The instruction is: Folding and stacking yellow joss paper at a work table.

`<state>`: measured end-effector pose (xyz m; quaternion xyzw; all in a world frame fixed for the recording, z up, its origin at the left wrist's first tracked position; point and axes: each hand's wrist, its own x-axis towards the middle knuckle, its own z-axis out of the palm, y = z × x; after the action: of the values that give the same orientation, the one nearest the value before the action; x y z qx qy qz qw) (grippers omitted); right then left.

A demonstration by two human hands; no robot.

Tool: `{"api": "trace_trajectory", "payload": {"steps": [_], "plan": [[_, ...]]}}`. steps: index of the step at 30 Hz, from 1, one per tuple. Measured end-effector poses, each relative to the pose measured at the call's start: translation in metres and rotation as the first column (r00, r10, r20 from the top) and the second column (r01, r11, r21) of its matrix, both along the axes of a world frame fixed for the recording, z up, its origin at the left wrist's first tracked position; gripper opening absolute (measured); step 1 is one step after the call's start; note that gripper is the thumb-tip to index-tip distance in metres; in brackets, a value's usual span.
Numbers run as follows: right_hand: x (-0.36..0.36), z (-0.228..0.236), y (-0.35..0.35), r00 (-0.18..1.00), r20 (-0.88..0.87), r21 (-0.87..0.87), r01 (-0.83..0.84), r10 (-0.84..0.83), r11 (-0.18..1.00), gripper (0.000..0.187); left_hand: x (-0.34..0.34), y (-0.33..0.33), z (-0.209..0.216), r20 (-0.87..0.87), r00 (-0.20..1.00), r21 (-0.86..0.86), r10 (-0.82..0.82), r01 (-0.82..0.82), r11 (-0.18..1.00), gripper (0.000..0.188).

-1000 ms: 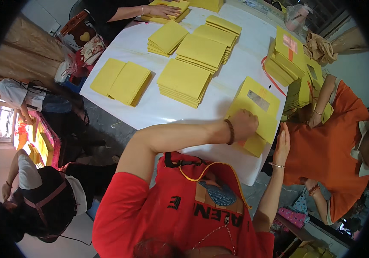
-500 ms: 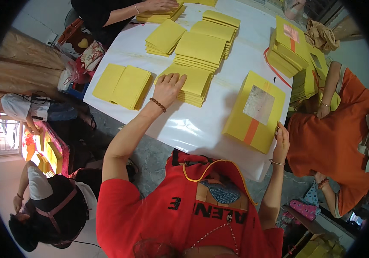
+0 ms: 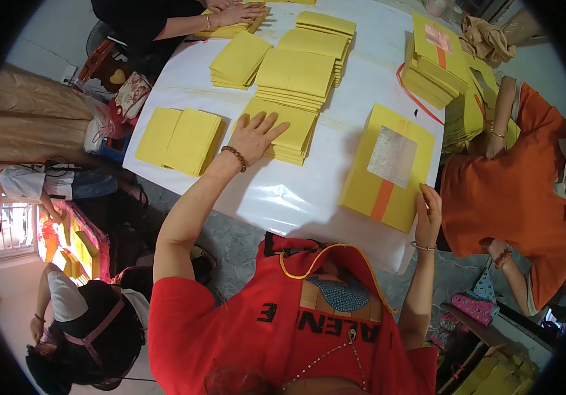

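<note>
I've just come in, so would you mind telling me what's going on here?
The person in red is handling yellow stacks at a white table. Their left hand lies spread on one stack, while the right hand is at the edge of a yellow pile with a silver patch and orange strip. Across the table, a co-worker's hand rests on another stack. Someone in orange is at the right.

The packet (image 3: pixel 387 168) and stack (image 3: pixel 298 129) are yellow, the band (image 3: pixel 381 201) orange, the table (image 3: pixel 266 201) white.
</note>
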<state>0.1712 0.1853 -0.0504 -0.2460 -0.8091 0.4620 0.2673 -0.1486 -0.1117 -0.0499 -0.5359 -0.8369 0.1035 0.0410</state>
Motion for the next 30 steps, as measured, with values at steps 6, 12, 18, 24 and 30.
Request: {"api": "trace_trajectory", "payload": {"steps": [6, 12, 18, 24, 30], "plan": [[-0.001, -0.003, -0.007, 1.000, 0.000, -0.011, 0.015, -0.015, 1.000, 0.028, 0.009, -0.007, -0.028, 0.176, 0.982, -0.021, 0.066, -0.063, 0.998, 0.074], [-0.002, -0.003, -0.013, 0.997, 0.063, -0.043, 0.055, -0.052, 0.998, 0.028, 0.015, -0.006, -0.025, 0.155, 0.983, -0.082, 0.101, -0.089, 0.993, 0.078], [0.005, 0.000, -0.007, 0.999, 0.033, -0.002, 0.006, -0.006, 1.000, 0.030, 0.005, -0.002, -0.028, 0.140, 0.988, 0.020, 0.059, -0.063, 0.998, 0.073], [0.004, 0.011, -0.007, 1.000, 0.021, 0.144, -0.007, 0.005, 0.990, 0.031, 0.007, 0.000, -0.022, 0.143, 0.987, 0.060, 0.074, -0.083, 0.995, 0.077], [-0.004, 0.017, -0.013, 0.989, 0.051, 0.325, -0.149, 0.140, 0.934, 0.031, 0.010, -0.003, -0.002, 0.161, 0.984, 0.050, 0.070, -0.079, 0.996, 0.086]]}}
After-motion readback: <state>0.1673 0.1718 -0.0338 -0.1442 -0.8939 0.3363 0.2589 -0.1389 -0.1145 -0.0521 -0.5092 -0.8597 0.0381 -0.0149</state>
